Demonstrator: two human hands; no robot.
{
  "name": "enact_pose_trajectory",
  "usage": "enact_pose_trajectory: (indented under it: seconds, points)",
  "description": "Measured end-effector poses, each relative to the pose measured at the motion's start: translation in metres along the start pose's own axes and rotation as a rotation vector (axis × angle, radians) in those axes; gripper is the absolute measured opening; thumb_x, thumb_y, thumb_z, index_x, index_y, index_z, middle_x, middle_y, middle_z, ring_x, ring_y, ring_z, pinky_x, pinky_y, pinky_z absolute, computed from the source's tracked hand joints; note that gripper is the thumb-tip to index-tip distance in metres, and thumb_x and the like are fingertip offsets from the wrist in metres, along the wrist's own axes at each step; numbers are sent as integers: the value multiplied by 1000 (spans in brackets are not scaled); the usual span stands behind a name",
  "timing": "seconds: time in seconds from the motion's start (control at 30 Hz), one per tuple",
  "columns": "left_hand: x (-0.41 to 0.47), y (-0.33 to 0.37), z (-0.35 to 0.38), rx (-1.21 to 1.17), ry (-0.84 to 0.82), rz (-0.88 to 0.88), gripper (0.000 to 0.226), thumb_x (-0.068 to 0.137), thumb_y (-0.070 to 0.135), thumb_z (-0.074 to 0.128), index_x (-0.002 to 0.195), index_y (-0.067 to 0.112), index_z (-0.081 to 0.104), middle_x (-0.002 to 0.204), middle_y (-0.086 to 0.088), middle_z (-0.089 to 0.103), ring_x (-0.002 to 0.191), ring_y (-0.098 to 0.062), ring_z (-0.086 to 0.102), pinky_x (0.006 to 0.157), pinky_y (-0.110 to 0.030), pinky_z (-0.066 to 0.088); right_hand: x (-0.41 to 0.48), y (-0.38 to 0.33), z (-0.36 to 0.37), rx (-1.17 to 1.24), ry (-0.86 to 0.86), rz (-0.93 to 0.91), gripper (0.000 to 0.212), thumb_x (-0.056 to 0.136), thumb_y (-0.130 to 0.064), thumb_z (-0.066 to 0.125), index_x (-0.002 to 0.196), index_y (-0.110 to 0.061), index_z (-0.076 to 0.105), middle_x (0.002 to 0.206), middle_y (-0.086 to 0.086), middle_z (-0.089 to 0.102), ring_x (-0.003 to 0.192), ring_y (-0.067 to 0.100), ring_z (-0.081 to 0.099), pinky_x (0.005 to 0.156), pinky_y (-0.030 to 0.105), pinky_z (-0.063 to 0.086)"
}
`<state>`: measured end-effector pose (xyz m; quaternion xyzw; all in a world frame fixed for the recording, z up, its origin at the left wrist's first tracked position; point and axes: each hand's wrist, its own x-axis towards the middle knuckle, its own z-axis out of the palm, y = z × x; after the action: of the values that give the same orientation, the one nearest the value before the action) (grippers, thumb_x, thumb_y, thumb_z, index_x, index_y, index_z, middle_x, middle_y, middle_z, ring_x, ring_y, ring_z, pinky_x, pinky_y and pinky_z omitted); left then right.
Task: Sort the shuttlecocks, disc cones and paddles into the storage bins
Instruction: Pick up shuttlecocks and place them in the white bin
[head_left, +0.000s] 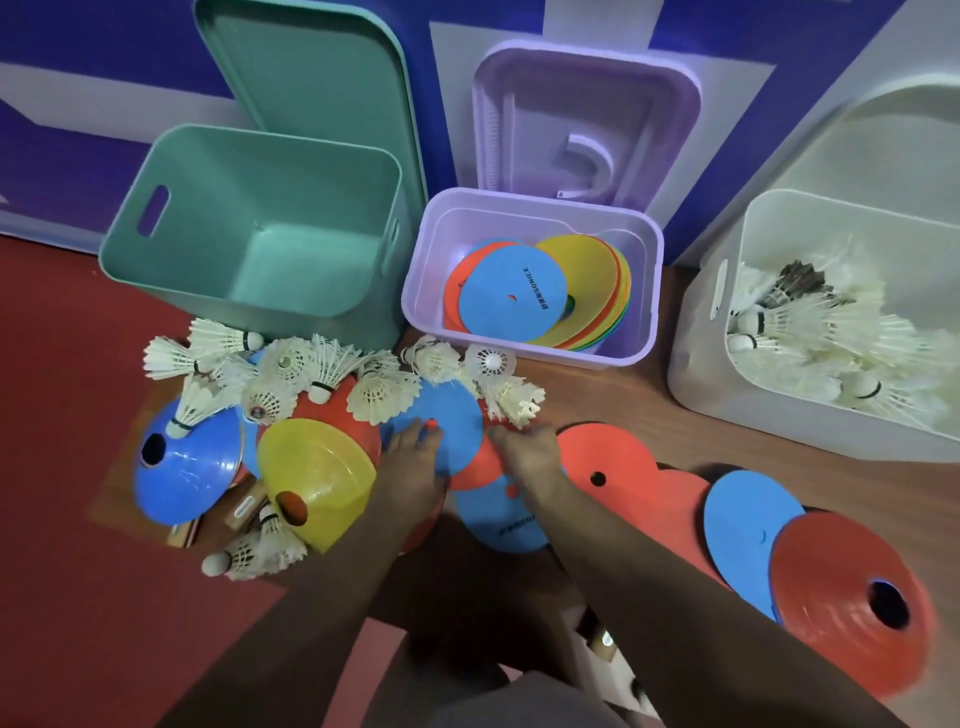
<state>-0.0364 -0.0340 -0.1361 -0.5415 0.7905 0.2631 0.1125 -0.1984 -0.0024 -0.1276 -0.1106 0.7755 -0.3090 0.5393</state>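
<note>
Nearest: red cone (852, 608) at bottom right, overlapping a flat blue disc (753, 525), then a run of flat red discs (608, 467) leading left toward the hands. Paddle handles (244, 512) poke out from under the pile at left; more wood shows near the bottom edge, too blurred to call.

Step in hand: collecting discs from the floor pile. Left hand (415, 457) lies flat on a blue disc (452, 421), fingers spread, pressing or sliding it, not closed round it. Right hand (530, 452) is at that disc's edge, fingertips among the shuttlecocks (511, 400); can't tell whether it pinches anything.

Left of the hands: yellow cone (317, 483) and blue cone (182, 467), shuttlecocks strewn over and behind them.

Far row: green bin (249, 244) has nothing visible inside, so probably the paddles' bin. Purple bin (530, 280) holds stacked discs. White bin (831, 332) holds shuttlecocks.

Next move, my read: clear the shuttlecocks off the blue disc, get fingers under its rim, then lift to the purple bin. A flat disc on the floor gives little edge to grab, so sliding it over a neighbour first should help.
</note>
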Motion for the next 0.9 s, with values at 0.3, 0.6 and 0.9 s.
enact_pose_trajectory:
  seconds: [0.3, 0.6, 0.9]
  points:
    - [-1, 0, 9, -251, 101, -17, 57, 84, -7, 49, 140, 4, 46, 150, -15, 35, 141, -29, 31, 112, -22, 19, 19, 8, 20, 18, 126, 199, 59, 57, -44, 75, 109, -17, 64, 106, 14, 65, 79, 25, 65, 66, 29, 53]
    - [-1, 15, 0, -738, 222, 32, 36, 92, 6, 60, 126, 15, 59, 123, -1, 58, 113, -16, 58, 100, -28, 44, 27, 14, -7, 23, 219, -134, 52, 64, -53, 74, 96, -15, 61, 92, 3, 71, 88, 23, 69, 80, 43, 57]
    - [15, 20, -14, -932, 256, -110, 20, 95, 16, 60, 114, 16, 66, 117, -5, 59, 106, -15, 60, 94, -24, 45, 32, -11, -23, -78, 160, -254, 20, 78, -16, 74, 71, 2, 69, 71, 18, 71, 60, 19, 63, 62, 44, 55]
